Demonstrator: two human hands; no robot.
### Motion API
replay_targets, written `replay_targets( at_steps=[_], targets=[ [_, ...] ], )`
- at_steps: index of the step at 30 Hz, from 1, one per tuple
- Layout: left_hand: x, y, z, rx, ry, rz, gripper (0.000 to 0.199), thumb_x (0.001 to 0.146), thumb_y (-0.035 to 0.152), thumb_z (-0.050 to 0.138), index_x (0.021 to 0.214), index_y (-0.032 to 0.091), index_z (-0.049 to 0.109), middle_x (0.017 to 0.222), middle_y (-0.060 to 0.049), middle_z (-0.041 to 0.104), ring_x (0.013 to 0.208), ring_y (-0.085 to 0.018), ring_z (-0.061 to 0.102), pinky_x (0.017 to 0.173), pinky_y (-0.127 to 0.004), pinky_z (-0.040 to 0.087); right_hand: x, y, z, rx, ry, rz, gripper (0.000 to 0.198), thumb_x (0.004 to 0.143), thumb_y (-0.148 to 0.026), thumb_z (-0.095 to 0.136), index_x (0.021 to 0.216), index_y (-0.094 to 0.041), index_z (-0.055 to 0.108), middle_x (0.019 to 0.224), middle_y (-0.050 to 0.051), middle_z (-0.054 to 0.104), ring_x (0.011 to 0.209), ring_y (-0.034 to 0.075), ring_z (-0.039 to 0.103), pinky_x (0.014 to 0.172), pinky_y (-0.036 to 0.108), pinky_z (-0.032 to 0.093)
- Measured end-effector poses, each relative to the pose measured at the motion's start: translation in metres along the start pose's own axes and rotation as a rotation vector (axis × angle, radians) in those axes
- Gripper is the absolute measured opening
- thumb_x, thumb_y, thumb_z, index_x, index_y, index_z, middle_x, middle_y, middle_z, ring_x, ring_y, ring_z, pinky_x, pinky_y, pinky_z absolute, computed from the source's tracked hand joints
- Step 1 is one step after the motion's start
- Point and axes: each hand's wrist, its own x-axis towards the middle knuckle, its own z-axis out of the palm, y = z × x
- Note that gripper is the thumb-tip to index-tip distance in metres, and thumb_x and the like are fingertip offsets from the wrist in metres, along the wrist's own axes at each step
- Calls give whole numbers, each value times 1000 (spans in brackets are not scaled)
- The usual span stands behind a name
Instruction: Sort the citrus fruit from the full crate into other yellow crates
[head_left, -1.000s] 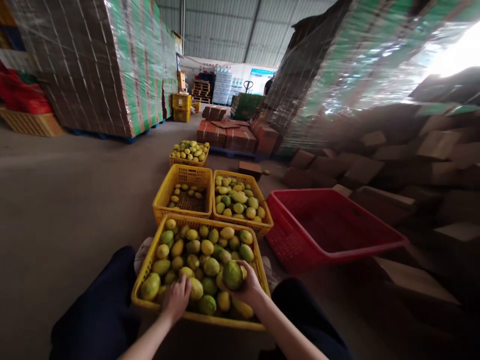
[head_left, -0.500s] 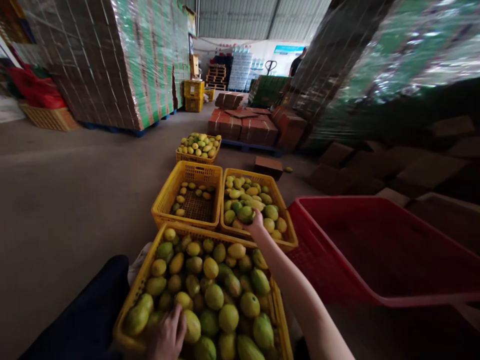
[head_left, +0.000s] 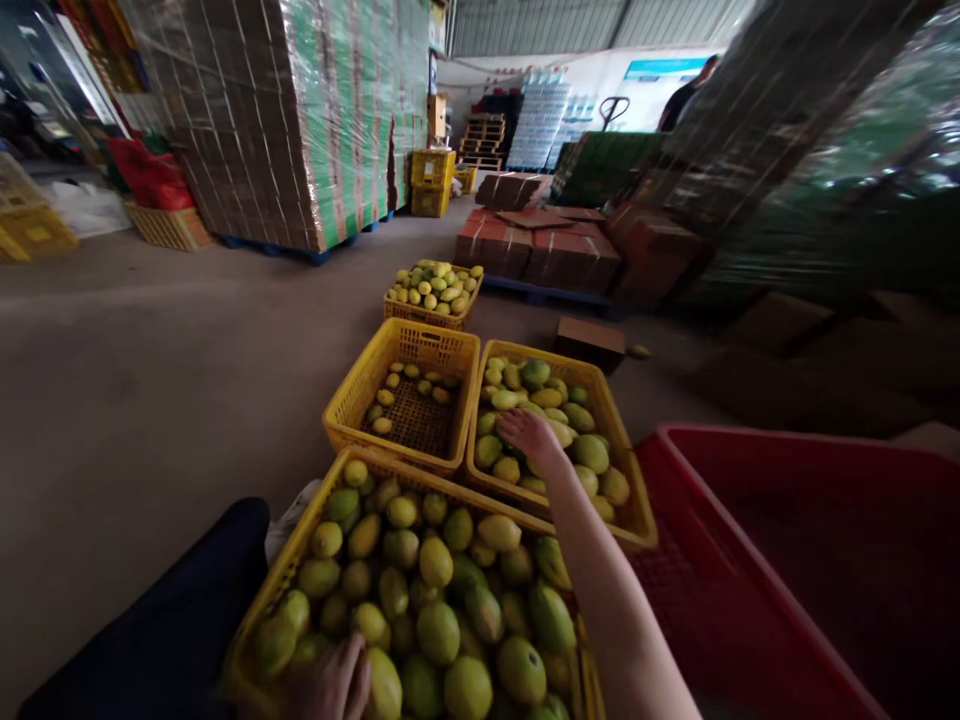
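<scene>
My right hand reaches over the right yellow crate, with fingers stretched out and nothing held. Green and yellow mangoes lie just under and around it. A greener mango rests near that crate's far side. Low in the view, my left hand is in the near crate, fingers bent against a yellow-green mango; its thumb and palm are hidden. Many mangoes fill this near crate in a loose layer.
A yellow crate holding several small mangoes stands left of the right crate. Behind it is a heaped crate. A big red bin stands at the right. Cartons and wrapped stacks stand farther back.
My right hand has let go of the green mango, which now lies at the crate's far side, and its fingers have opened. My left hand stays among the near mangoes. The view has swung left.
</scene>
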Motion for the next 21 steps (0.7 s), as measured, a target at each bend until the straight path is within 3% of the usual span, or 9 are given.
replay_targets(
  at_steps=[4,8,12,18,21],
  targets=[
    [10,-1,-17,-60,-136,46,41,98,13,44,118,25,77,121,-8,80,106,-23,78,92,-31,63,-59,42,-24,-113,-118,101,19,96,-17,51,98,-19,69,95,11,78,79,24,76,78,40,60],
    [28,8,-53,-169,-314,-107,41,105,20,36,125,20,72,119,-13,79,110,-25,76,95,-34,59,-123,75,-53,-164,-164,172,23,94,-13,53,107,-15,72,100,15,80,76,27,78,72,39,60],
    [39,17,-85,-202,-424,-161,39,108,27,33,120,14,68,115,-19,77,110,-30,73,94,-38,54,-181,101,-75,-278,-117,151,17,93,-11,59,104,-13,72,93,16,80,68,25,77,61,33,59],
    [43,14,-95,-246,-376,-191,30,108,33,44,112,13,66,108,-21,76,107,-32,73,91,-37,52,-239,160,-93,-369,-111,90,14,95,-19,59,96,-17,73,92,12,81,73,23,77,67,34,62],
    [42,11,-94,-242,-374,-184,30,108,35,45,113,15,67,110,-19,76,106,-31,73,92,-38,52,-249,205,-91,-644,-203,-78,15,92,-30,63,98,-19,71,98,11,80,79,24,77,76,37,62]
  ],
)
